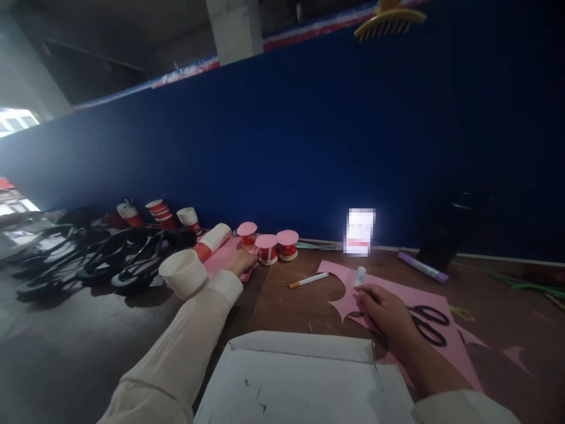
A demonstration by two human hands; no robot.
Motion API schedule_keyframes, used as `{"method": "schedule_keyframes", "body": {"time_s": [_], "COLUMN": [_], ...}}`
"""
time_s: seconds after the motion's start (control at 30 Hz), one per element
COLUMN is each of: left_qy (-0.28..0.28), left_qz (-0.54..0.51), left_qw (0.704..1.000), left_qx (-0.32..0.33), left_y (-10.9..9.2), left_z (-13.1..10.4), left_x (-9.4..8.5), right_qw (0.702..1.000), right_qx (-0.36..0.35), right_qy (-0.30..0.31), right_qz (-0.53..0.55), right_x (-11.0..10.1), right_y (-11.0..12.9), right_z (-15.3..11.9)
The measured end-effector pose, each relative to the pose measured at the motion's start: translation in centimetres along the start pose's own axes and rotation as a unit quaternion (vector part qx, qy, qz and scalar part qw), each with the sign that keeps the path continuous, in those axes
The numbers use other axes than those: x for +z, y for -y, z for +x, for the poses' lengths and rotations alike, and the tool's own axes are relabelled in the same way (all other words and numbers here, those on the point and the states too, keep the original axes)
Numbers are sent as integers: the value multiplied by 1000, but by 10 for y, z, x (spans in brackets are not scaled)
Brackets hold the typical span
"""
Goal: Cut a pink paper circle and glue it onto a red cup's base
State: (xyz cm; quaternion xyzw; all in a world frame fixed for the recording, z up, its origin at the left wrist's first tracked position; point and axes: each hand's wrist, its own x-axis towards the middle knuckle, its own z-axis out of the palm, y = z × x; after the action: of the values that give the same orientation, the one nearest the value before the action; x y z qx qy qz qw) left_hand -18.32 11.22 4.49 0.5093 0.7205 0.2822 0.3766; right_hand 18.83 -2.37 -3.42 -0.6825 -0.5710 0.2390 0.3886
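My right hand (383, 306) is closed, thumb and fingers pinching a small glue stick (360, 275) with a white body and pale blue markings. Under it lies a cut sheet of pink paper (397, 288), with black-handled scissors (430, 335) on top. My left hand (242, 262) reaches over another pink sheet (219, 259), fingers stretched towards three small red cups (268, 254) capped with pink paper discs (287, 237). Its fingertips are partly hidden and I see nothing held. Left of that sleeve is a wide white paper cup (183, 272).
A white-and-orange stick (309, 280) lies between my hands. A white box (300, 377) is close in front. Beyond are a purple tube (422, 267), a dark bottle (454, 229) and a blurred bright screen (359, 232). Stacked red cups (161, 214) and black strapped objects (141, 259) are left.
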Motion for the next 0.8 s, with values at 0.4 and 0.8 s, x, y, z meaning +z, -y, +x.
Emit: {"method": "schedule_keyframes", "body": {"time_s": [0.4,0.8], "left_qy": [39,-5], "left_qz": [-150,-65], "left_qw": [987,998], "left_qx": [-44,-15], "left_y": [-21,-23], "left_z": [-1,12], "left_x": [23,29], "right_qw": [999,998], "right_qx": [12,16], "right_qy": [5,-2], "right_qz": [35,55], "right_x": [1,0], "right_y": [1,8], "right_z": [-1,-6]}}
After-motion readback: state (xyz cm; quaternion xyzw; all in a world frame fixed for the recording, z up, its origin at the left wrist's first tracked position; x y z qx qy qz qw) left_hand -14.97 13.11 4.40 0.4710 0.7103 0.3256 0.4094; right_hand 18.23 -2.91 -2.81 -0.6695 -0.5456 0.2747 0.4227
